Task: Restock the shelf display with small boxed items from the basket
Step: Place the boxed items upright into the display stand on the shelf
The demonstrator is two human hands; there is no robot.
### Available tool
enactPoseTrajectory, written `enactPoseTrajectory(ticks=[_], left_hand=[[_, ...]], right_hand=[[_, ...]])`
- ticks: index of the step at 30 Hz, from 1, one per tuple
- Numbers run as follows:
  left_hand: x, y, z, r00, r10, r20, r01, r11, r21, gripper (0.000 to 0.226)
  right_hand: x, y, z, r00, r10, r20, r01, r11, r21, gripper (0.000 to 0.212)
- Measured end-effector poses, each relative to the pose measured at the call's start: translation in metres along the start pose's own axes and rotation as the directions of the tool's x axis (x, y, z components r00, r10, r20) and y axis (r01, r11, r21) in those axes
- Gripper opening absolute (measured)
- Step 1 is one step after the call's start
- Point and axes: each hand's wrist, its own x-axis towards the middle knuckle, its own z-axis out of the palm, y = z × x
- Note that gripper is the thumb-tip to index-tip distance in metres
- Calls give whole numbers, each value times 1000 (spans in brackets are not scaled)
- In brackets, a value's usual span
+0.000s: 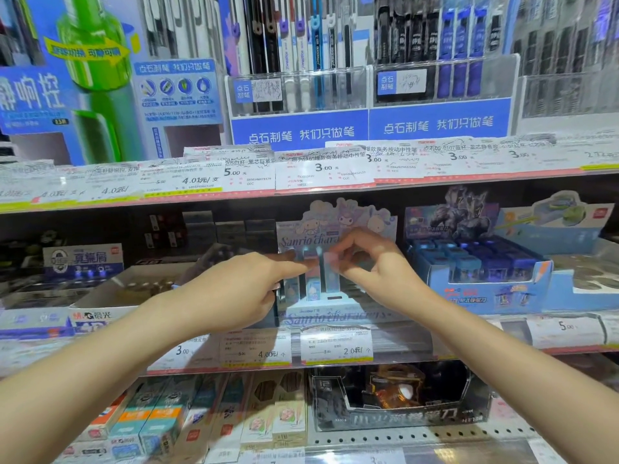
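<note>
A pastel cartoon-character display box (335,313) stands at the middle of the centre shelf. Several small light-blue boxed items (313,283) stand upright in it. My left hand (248,289) reaches in from the left, its fingertips pressed against the left boxes. My right hand (371,266) comes from the right and pinches the top of one slim upright box (330,272) between thumb and fingers. The picture is blurred around the fingertips, so the exact left-hand grip is unclear. No basket is in view.
A blue display tray of small blue boxes (475,266) sits right of the character box. A white open carton (134,289) is on the left. Price tags (335,343) line the shelf edge. Pens hang above; boxed goods (214,416) fill the lower shelf.
</note>
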Motion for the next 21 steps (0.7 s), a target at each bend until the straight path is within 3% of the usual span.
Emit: enactPoseTrajectory(ticks=[3, 6, 13, 15, 18, 21], left_hand=[[0, -2, 3, 1000, -1, -4, 1, 1000, -6, 68], [0, -5, 6, 1000, 24, -14, -24, 1000, -7, 69], [3, -5, 2, 999, 18, 36, -15, 996, -83, 64], [2, -4, 0, 999, -26, -43, 19, 988, -152, 58], [-2, 3, 1, 929, -157, -336, 92, 975, -201, 52], [-9, 21, -3, 914, -151, -377, 47, 962, -270, 49]], right_hand=[[2, 1, 1, 999, -13, -46, 12, 1000, -12, 11], [5, 2, 3, 997, 46, -60, -43, 998, 52, 26], [4, 1, 1, 990, 134, -33, -131, 987, 96, 34], [3, -3, 1, 986, 158, -50, -152, 982, 111, 32], [0, -14, -1, 981, 149, -123, -127, 978, 166, 22], [-11, -34, -3, 980, 72, -185, -44, 987, 152, 18]])
